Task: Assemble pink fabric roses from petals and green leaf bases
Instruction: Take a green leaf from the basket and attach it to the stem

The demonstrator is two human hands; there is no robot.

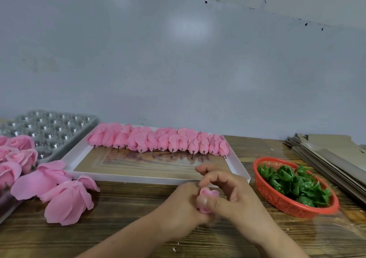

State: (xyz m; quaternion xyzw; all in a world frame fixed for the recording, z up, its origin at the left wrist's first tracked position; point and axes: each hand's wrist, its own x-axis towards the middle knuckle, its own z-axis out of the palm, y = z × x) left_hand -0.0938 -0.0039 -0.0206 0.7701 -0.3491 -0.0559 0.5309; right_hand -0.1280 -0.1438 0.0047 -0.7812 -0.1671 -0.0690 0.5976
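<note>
- Head view: a small pink rose (208, 195) sits low and centre, above the wooden table (138, 228).
- Both hands close on it: left hand (182, 208) wraps it from 9 o'clock, right hand (231, 192) pinches it from 3 o'clock, thumb pressed on the petals.
- At 12 o'clock, a white tray (138, 176) holds a row of petal buds (158, 141) along its far edge.
- At 3 o'clock, a red basket (287, 204) holds green leaf bases (293, 184).
- At 9 o'clock, loose petals (65, 196) lie on the table; finished roses (17, 154) sit beyond them.
- At 10 o'clock, a clear blister tray (49, 129).
- At 2 o'clock, stacked cardboard (326, 150).
</note>
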